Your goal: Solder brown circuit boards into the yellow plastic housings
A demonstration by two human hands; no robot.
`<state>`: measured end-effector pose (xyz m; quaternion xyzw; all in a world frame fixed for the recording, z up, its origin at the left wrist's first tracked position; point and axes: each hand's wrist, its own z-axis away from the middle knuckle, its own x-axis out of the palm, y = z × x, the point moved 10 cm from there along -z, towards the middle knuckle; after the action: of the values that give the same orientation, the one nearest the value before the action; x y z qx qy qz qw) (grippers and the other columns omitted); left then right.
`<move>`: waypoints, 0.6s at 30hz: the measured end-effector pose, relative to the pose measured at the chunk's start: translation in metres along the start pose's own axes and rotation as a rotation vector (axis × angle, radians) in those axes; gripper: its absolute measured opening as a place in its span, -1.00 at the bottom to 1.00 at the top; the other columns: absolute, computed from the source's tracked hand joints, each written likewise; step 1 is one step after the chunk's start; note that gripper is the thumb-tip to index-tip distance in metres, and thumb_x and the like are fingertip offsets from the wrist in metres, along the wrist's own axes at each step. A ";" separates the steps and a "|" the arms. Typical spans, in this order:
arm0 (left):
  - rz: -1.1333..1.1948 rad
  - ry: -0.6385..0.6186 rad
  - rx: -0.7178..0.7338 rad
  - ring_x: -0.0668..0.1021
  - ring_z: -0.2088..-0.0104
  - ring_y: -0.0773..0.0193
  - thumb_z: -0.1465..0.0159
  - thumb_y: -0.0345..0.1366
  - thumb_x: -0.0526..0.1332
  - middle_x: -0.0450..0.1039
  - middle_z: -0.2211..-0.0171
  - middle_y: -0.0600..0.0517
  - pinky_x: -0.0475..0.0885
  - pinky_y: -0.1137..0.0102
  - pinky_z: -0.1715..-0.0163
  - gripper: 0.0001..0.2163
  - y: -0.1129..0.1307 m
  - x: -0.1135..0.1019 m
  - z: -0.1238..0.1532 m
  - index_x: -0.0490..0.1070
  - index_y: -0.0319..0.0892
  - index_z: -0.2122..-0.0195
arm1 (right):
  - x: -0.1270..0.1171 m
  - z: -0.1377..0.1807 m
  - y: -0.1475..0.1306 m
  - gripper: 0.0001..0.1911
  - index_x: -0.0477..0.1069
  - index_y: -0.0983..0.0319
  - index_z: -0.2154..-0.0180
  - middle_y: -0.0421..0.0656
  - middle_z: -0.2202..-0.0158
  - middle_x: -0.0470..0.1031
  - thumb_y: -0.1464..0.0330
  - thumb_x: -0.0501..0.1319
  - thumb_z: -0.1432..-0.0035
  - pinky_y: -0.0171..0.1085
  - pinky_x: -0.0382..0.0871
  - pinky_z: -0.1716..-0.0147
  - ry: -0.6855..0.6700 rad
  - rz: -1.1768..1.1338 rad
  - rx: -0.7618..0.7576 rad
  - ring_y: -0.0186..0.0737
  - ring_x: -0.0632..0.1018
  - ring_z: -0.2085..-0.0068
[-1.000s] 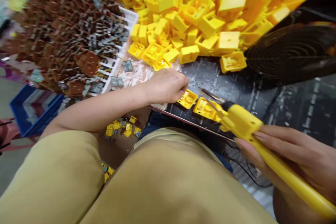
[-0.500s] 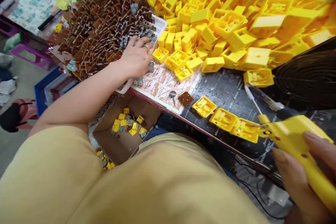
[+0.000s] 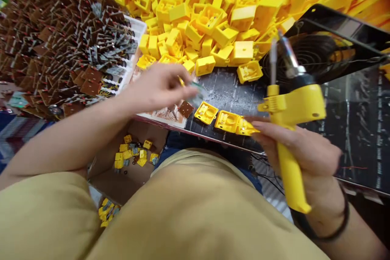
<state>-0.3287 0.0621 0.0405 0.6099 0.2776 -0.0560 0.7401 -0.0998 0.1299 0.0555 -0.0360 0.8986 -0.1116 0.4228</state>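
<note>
My left hand (image 3: 161, 89) is over the front of the bench, blurred, with a small greenish circuit board (image 3: 197, 91) pinched at its fingertips. In my right hand (image 3: 304, 150) is a yellow soldering gun (image 3: 288, 142), its metal tip pointing up and away beside a thin pale tube. The fingertips of that hand also reach the rightmost open yellow plastic case (image 3: 245, 126). Left of it lie another open case (image 3: 226, 122) and a third one (image 3: 206, 113), in a row. A brown square board (image 3: 185, 109) lies below my left fingers.
A large heap of yellow cases (image 3: 210, 20) covers the back of the bench. Brown circuit boards (image 3: 55, 36) are piled at left around a white tray (image 3: 138, 28). A black fan (image 3: 307, 53) stands at right. Below the edge is a cardboard box (image 3: 106, 183) with yellow parts.
My left hand has moved right from the board pile, bringing out a small board. My right hand has come to the row of cases, and the soldering gun now points upward. The view has shifted right.
</note>
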 end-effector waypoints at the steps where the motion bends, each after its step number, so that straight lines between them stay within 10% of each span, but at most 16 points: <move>1: 0.088 -0.107 -0.053 0.47 0.65 0.44 -0.27 -0.14 0.40 0.44 0.65 0.17 0.26 0.56 0.63 -0.76 0.000 0.030 -0.005 0.45 -0.16 0.40 | 0.004 -0.005 -0.006 -0.66 0.45 0.11 -0.02 -0.20 0.19 0.67 0.35 0.41 -0.22 -0.37 0.54 0.26 -0.005 -0.032 -0.028 -0.26 0.69 0.22; 4: 0.409 -0.385 -0.194 0.47 0.69 0.44 -0.30 -0.13 0.38 0.47 0.64 0.14 0.33 0.54 0.61 -0.74 -0.003 0.099 -0.010 0.46 -0.20 0.38 | 0.006 -0.009 -0.015 -0.62 0.42 0.12 0.01 -0.15 0.10 0.67 0.31 0.46 -0.17 -0.33 0.59 0.24 0.029 -0.086 -0.071 -0.17 0.70 0.10; 8: 0.844 -0.539 -0.339 0.65 0.47 0.31 -0.17 0.11 0.46 0.65 0.40 -0.04 0.52 0.46 0.41 -0.50 -0.011 0.127 0.002 0.57 -0.25 0.13 | -0.011 0.004 0.001 -0.65 0.45 0.11 0.05 -0.27 0.22 0.68 0.52 0.41 -0.18 -0.39 0.58 0.33 0.161 -0.036 0.043 -0.31 0.69 0.30; 12: 1.028 -0.420 -0.363 0.69 0.22 0.32 -0.03 -0.14 0.62 0.67 0.19 0.00 0.57 0.46 0.15 -0.45 -0.019 0.125 0.010 0.58 -0.16 -0.03 | -0.020 0.017 0.010 -0.65 0.47 0.12 0.07 -0.33 0.29 0.68 0.54 0.41 -0.15 -0.38 0.61 0.36 0.255 -0.039 0.111 -0.29 0.68 0.37; 18: 1.084 -0.214 -0.320 0.61 0.42 0.45 0.01 -0.24 0.64 0.61 0.41 0.10 0.51 0.56 0.32 -0.46 -0.023 0.131 0.010 0.56 -0.20 0.02 | -0.021 0.024 0.011 -0.57 0.47 0.04 0.03 -0.33 0.30 0.67 0.54 0.43 -0.12 -0.29 0.63 0.38 0.362 -0.087 0.260 -0.21 0.68 0.37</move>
<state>-0.2248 0.0805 -0.0408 0.5363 -0.1460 0.3125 0.7703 -0.0678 0.1396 0.0537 0.0008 0.9355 -0.2491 0.2507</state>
